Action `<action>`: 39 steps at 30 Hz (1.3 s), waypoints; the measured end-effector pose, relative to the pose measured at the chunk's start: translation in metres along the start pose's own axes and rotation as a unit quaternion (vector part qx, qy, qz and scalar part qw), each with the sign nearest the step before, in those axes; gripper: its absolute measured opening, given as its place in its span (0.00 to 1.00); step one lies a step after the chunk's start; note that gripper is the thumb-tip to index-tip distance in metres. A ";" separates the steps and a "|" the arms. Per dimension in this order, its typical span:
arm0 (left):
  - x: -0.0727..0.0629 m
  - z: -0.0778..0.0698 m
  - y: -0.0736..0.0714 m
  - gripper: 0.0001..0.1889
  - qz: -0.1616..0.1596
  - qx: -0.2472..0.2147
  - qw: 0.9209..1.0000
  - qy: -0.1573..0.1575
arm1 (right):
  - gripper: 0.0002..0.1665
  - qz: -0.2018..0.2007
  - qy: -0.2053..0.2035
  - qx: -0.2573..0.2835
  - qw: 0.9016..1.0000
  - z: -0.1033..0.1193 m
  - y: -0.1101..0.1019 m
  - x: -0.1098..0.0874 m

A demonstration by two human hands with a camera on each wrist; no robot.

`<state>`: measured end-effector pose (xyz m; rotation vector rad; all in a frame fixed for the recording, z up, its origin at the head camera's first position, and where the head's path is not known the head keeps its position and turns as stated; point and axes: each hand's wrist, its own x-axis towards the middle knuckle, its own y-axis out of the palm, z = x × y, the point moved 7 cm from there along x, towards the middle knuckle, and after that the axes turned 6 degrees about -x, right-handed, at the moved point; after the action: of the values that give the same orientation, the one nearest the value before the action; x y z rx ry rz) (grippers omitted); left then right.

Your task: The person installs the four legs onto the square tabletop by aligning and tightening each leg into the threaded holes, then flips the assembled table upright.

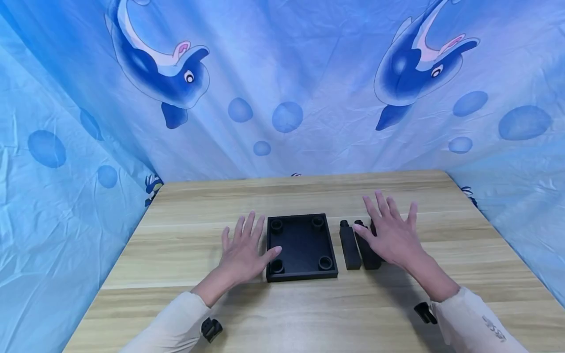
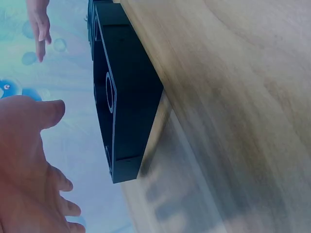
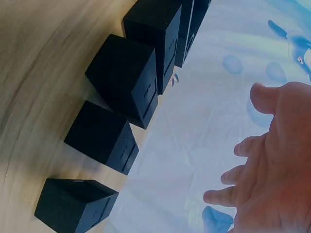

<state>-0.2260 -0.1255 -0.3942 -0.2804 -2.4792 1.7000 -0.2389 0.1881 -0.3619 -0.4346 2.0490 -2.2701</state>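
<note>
At the left edge of the black tray (image 1: 304,245): left grip (image 1: 243,257) released | right of tray: black blocks (image 1: 350,252) on worktop (image 1: 176,260), right grip (image 1: 395,239) released above | recommended: lift blocks singly, tray steadied.

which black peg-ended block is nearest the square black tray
The leftmost black block in the head view; the other blocks lie farther right of the square tray.

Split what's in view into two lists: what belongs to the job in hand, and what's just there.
Likely the job:
- black tray with round corner sockets
- four black blocks beside it
- left hand and right hand, fingers spread, holding nothing

Apparently just there:
- wooden table
- blue dolphin curtain
</note>
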 end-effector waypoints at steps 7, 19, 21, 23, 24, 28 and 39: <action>-0.001 -0.003 -0.001 0.47 -0.020 -0.029 0.999 0.026 | 0.45 0.004 -0.014 -0.010 1.000 0.006 0.002 0.001; -0.005 -0.003 0.001 0.47 -0.035 -0.042 0.998 0.042 | 0.41 -0.027 -0.035 -0.010 0.999 0.009 0.004 -0.001; -0.006 -0.002 0.001 0.47 -0.035 -0.048 0.997 0.042 | 0.40 -0.040 -0.041 -0.010 0.998 0.010 0.003 -0.002; -0.006 -0.002 0.002 0.46 -0.035 -0.058 0.997 0.044 | 0.40 -0.053 -0.050 -0.010 0.997 0.011 0.003 -0.002; -0.007 -0.001 0.002 0.46 -0.034 -0.064 0.996 0.046 | 0.40 -0.058 -0.055 -0.009 0.997 0.011 0.004 -0.002; -0.007 0.002 0.005 0.45 -0.028 -0.091 0.994 0.058 | 0.40 -0.073 -0.078 -0.003 0.994 0.013 0.006 -0.002; -0.005 0.011 0.011 0.43 0.002 -0.164 0.983 0.083 | 0.32 -0.102 -0.138 0.010 0.985 0.019 0.005 -0.003</action>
<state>-0.2223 -0.1326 -0.4082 -0.4397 -2.6196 1.2060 -0.2321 0.1699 -0.3656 -0.9402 1.9182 -2.1811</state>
